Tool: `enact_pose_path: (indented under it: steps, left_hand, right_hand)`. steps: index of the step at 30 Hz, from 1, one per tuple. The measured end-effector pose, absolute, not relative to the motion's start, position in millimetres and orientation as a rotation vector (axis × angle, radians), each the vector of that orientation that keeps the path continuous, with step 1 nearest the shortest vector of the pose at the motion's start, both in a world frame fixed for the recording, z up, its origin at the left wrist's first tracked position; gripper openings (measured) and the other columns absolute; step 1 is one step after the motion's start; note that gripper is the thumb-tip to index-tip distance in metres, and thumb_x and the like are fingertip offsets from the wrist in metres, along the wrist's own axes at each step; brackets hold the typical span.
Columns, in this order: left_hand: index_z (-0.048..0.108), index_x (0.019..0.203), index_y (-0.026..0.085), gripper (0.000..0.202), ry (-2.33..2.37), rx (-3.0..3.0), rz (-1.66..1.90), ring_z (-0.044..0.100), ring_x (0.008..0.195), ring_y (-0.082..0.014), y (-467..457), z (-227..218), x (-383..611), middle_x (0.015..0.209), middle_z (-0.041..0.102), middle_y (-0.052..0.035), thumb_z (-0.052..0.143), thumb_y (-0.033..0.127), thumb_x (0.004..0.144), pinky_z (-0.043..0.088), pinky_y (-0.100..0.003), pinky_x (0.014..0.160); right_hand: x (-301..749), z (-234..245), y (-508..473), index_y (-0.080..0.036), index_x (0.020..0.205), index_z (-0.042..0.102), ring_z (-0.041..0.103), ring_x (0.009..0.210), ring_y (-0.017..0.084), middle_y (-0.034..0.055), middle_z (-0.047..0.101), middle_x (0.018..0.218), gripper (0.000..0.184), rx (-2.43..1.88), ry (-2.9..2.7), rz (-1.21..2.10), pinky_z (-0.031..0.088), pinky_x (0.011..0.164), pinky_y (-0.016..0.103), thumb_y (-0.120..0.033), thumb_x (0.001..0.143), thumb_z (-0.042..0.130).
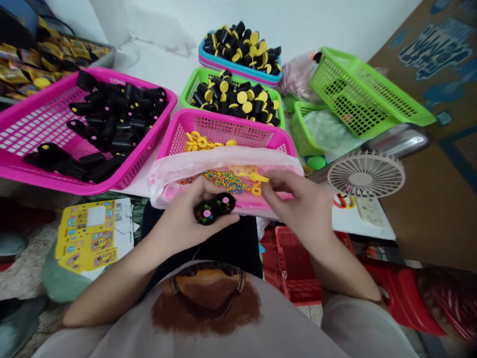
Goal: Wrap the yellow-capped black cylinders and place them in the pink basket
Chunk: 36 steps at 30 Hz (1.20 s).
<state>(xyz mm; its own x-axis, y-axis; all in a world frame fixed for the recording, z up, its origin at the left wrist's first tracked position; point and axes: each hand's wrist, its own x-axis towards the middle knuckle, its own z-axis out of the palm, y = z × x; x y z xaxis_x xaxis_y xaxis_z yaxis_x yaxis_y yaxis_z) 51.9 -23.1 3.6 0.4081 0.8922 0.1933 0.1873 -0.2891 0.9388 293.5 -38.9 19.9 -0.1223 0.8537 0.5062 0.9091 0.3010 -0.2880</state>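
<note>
Single head-worn view from above the hands (303,206), forward and steeply downward, at close range.

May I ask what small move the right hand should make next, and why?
Perhaps carry the yellow piece toward the black piece: the right hand appears to pinch the yellow one, while the left hand holds the black one nearby.

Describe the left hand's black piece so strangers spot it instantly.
Find the central pink perforated plastic basket. Before it, the left hand holds a black plastic twin-barrelled piece with pink-dotted ends. Unlike the black pieces in the pink basket further left, this one is held.
</note>
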Motion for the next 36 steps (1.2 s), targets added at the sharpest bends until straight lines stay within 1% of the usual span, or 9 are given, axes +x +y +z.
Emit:
enact_pose_path:
  steps: [4,6,11,17,21,24,28,31,36]
  left_hand:
    - [0.071,0.1,0.021,0.028,0.92,1.735,1.062,0.077,0.083,-0.0145,-24,1,62,0.091,0.08,0.0029,0.09,0.032,0.082,0.058,-0.022,0.072]
    - [0.073,0.097,0.021,0.027,0.943,1.73,1.126,0.074,0.078,-0.0143,-24,-1,61,0.087,0.079,0.0032,0.09,0.035,0.082,0.057,-0.022,0.069]
    - [0.078,0.094,0.02,0.031,0.994,1.718,1.194,0.073,0.073,-0.0154,-25,-3,56,0.083,0.08,0.0017,0.091,0.044,0.081,0.058,-0.024,0.068]
    - [0.082,0.099,0.021,0.03,1.008,1.709,1.216,0.082,0.087,-0.021,-23,-3,55,0.096,0.086,-0.0017,0.093,0.042,0.081,0.066,-0.03,0.083]
    - [0.082,0.102,0.021,0.025,0.962,1.701,1.271,0.083,0.099,-0.0223,-20,-4,54,0.105,0.087,-0.0027,0.092,0.033,0.082,0.066,-0.033,0.097]
    - [0.078,0.108,0.02,0.033,0.908,1.674,1.313,0.082,0.105,-0.0227,-21,-6,58,0.109,0.085,-0.004,0.091,0.039,0.084,0.066,-0.033,0.098]
    - [0.064,0.132,0.023,0.071,0.907,1.582,1.377,0.08,0.089,-0.0191,-22,-13,66,0.136,0.075,-0.0101,0.093,0.058,0.077,0.068,-0.031,0.08]
    - [0.055,0.143,0.027,0.086,0.927,1.496,1.381,0.075,0.074,-0.013,-20,-21,67,0.148,0.067,-0.012,0.095,0.06,0.075,0.067,-0.03,0.073]
    - [0.051,0.143,0.027,0.086,0.936,1.484,1.397,0.075,0.072,-0.0131,-19,-24,65,0.13,0.075,-0.0085,0.095,0.056,0.076,0.065,-0.028,0.071]
  right_hand:
    - [264,15,-60,-0.02,0.119,0.077,0.084,0.093,0.016,0.0043,0.087,0.105,0.025,-1.128,-1.999,-0.341,0.068,0.09,0.022,-0.008,0.099,0.068]
    - [259,10,-57,-0.019,0.136,0.072,0.083,0.112,0.018,0.0087,0.085,0.121,0.039,-1.035,-2.068,-0.329,0.066,0.103,0.026,-0.004,0.1,0.065]
    - [267,7,-45,-0.026,0.174,0.03,0.064,0.147,0.022,0.0111,0.067,0.157,0.077,-0.851,-2.277,-0.11,0.06,0.12,0.038,0.0,0.104,0.048]
    - [272,10,-40,-0.027,0.171,0.039,0.066,0.145,0.021,0.0099,0.073,0.15,0.073,-0.78,-2.28,-0.039,0.059,0.122,0.04,0.001,0.104,0.05]
    - [264,0,-34,-0.026,0.174,0.032,0.065,0.146,0.025,0.0125,0.071,0.149,0.072,-0.75,-2.306,-0.054,0.06,0.122,0.046,-0.014,0.108,0.058]
    - [253,-11,-32,-0.022,0.172,0.034,0.066,0.143,0.026,0.0127,0.074,0.14,0.069,-0.709,-2.167,-0.173,0.06,0.12,0.048,-0.019,0.108,0.06]
    - [241,-23,-28,-0.014,0.161,0.051,0.074,0.126,0.024,0.0131,0.076,0.123,0.052,-0.666,-1.959,-0.38,0.065,0.112,0.042,-0.017,0.109,0.052]
    - [234,-30,-21,-0.014,0.151,0.059,0.078,0.111,0.023,0.012,0.079,0.112,0.043,-0.717,-1.867,-0.519,0.069,0.101,0.039,-0.02,0.109,0.051]
    - [230,-40,-11,-0.013,0.161,0.049,0.077,0.119,0.025,0.0155,0.08,0.123,0.054,-0.684,-1.862,-0.401,0.067,0.102,0.039,-0.019,0.108,0.05]
